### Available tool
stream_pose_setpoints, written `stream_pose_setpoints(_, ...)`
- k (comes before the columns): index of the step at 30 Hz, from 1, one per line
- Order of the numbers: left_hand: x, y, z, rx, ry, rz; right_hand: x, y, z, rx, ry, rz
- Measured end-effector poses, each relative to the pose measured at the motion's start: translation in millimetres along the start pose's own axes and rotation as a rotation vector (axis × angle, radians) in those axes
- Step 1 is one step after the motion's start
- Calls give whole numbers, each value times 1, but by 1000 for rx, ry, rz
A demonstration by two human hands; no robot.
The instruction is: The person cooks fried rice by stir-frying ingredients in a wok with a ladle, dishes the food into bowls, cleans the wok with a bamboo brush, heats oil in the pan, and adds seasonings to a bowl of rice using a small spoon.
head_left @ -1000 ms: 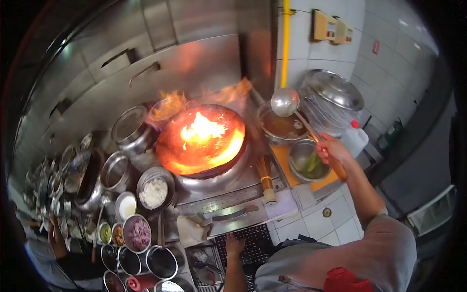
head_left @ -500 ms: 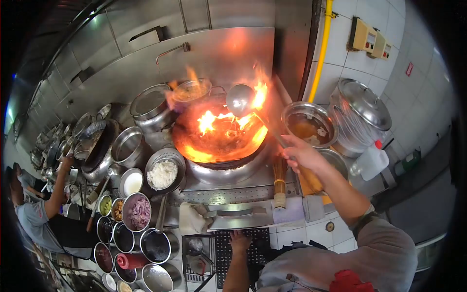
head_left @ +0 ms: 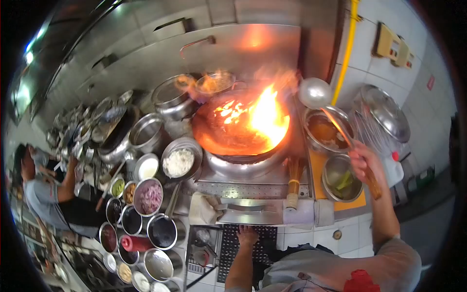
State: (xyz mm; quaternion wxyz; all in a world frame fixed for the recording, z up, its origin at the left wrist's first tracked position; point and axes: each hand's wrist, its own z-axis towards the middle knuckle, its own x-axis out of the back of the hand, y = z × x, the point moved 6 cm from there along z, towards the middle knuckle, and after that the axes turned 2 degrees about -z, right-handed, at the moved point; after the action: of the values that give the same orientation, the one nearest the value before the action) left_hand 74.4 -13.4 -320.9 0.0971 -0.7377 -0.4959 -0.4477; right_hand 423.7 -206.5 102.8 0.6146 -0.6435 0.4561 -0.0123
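Observation:
My right hand [head_left: 368, 168] is wrapped round the wooden handle of a ladle [head_left: 315, 93]. The ladle's steel bowl is held up beside the far rim of a metal pot of brown liquid [head_left: 323, 131]. Flames fill much of the wok [head_left: 219, 134] on the burner, brightest on its right side. My left hand [head_left: 248, 236] is low at the stove's front, fingers apart, below the metal front handle [head_left: 248, 208]; nothing shows in it. A strainer of white rice [head_left: 178, 162] rests left of the wok.
Left stand bowls of chopped onion [head_left: 149, 196] and sauces, with a red bottle [head_left: 136, 243]. A bamboo brush [head_left: 295, 182] lies at the front. At right are a bowl with green pieces [head_left: 343, 182] and a lidded pot [head_left: 384, 114]. Another person [head_left: 48, 199] works far left.
My right hand has carried the ladle from above the wok rightward to the pot of brown liquid. Flames have grown taller on the wok's right. The view has shifted, uncovering the bowl with green pieces.

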Motion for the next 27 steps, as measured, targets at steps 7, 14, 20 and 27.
stream_pose_setpoints(7, -44, 0, 43, 102, 241, -53, 116, -12, -27, 252, 471, -907)
stream_pose_setpoints(14, -45, 0, 15, 202, 231, -354, 90, 29, 34, 163, 242, -276)
stream_pose_setpoints(20, -38, -125, -188, 333, 268, -819, -11, 83, 70, -113, -291, 103)
stream_pose_setpoints(27, -62, -371, -667, 1493, 1656, -478, -183, 173, 60, -469, -772, 256)
